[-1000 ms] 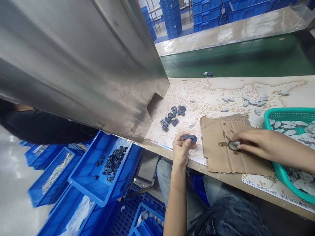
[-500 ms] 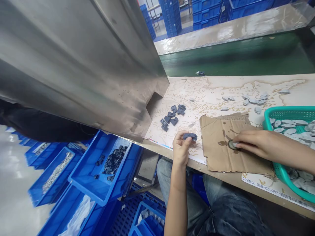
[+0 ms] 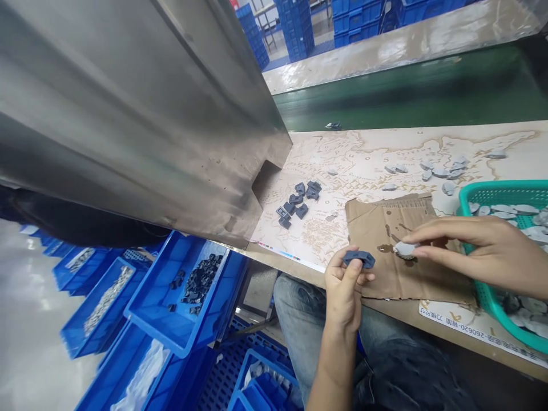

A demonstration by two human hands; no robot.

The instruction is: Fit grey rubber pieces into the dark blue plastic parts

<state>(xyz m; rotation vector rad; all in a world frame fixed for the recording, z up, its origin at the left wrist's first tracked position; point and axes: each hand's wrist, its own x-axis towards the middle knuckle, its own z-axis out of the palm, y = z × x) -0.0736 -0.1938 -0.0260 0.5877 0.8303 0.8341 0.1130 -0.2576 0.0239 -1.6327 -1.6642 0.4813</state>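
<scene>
My left hand (image 3: 345, 285) grips a notched, matte slate-blue piece (image 3: 358, 259) between thumb and fingers, over the edge of torn cardboard (image 3: 411, 282). My right hand (image 3: 483, 251) pinches a pale grey chip (image 3: 405, 249) on that cardboard, beside a dark stain (image 3: 384, 248). To the right, a teal plastic basket (image 3: 503, 191) holds more grey chips; a slate-blue cluster (image 3: 297, 200) lies on the printed map sheet (image 3: 342, 234).

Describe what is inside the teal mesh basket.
Many pale grey flat pieces lie in the teal mesh basket; the right forearm covers its middle, hiding whatever lies there.
</scene>
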